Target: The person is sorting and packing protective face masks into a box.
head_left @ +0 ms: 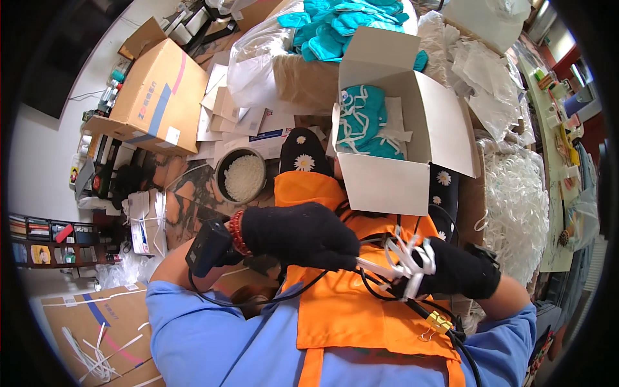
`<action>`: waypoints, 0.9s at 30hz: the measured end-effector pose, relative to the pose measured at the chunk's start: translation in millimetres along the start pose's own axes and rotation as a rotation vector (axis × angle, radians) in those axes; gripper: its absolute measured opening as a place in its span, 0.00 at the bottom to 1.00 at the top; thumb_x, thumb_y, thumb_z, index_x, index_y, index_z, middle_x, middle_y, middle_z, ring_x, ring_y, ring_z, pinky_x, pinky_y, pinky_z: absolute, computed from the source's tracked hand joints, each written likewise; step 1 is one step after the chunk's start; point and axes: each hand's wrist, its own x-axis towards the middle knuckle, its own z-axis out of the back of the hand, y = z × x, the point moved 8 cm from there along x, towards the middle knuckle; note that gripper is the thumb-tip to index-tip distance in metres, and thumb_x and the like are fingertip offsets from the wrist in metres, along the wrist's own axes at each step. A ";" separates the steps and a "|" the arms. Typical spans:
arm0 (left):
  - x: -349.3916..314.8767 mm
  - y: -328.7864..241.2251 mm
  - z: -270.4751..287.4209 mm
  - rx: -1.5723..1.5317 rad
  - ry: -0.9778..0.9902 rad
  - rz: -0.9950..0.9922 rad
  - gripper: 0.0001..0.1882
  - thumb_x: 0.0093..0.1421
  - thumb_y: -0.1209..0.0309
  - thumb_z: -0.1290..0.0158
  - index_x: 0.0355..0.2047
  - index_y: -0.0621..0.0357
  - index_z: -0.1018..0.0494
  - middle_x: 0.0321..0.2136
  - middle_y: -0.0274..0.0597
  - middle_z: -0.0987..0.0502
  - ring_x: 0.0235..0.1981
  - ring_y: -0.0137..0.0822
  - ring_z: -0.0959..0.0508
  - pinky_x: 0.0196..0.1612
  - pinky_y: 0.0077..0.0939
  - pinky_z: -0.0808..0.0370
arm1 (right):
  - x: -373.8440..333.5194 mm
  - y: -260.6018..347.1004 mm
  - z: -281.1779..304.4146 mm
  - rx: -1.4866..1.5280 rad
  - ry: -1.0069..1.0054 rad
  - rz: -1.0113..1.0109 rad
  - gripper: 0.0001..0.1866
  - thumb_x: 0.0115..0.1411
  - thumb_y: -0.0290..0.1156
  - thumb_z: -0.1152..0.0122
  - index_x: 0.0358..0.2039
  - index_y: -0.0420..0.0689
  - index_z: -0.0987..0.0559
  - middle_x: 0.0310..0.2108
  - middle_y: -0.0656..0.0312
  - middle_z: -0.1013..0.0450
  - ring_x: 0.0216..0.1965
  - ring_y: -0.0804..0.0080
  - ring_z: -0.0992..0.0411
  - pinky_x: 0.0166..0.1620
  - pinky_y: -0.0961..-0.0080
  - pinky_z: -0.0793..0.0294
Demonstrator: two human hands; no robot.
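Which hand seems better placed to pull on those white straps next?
Probably the left hand: its fingertips are already at one end of the white straps, while the right hand is occupied with the looped bunch, so it seems better suited to holding.

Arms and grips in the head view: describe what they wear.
The left grip wears a black glove; by its wrist sit a red beaded bracelet and a dark, boxy device, with a black cable running from it. The right grip wears a matching glove, with a dark wrist device, its details unclear. Light-blue sleeves leave part of the forearms bare.
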 end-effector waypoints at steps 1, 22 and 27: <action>-9.0 2.1 1.9 0.034 -0.017 -0.002 0.12 0.62 0.62 0.47 0.33 0.59 0.24 0.22 0.45 0.25 0.22 0.43 0.26 0.29 0.33 0.28 | -12.5 -24.1 1.7 -0.082 -0.003 -0.145 0.14 0.54 0.36 0.33 0.36 0.41 0.20 0.28 0.57 0.23 0.30 0.66 0.24 0.36 0.74 0.27; 16.7 90.4 -21.6 -1.072 -0.375 0.351 0.15 0.67 0.60 0.55 0.44 0.59 0.32 0.25 0.35 0.26 0.21 0.28 0.22 0.25 0.19 0.24 | 48.1 -46.6 34.7 0.314 -0.502 -0.139 0.15 0.59 0.36 0.41 0.42 0.39 0.23 0.30 0.66 0.25 0.31 0.81 0.28 0.35 0.81 0.28; 24.7 95.8 -30.7 -1.023 -0.279 0.465 0.14 0.66 0.60 0.53 0.42 0.59 0.29 0.28 0.35 0.26 0.21 0.25 0.24 0.22 0.19 0.26 | 40.9 -43.9 40.3 0.165 -0.599 -0.106 0.10 0.57 0.31 0.40 0.36 0.38 0.22 0.28 0.63 0.24 0.31 0.80 0.27 0.35 0.80 0.28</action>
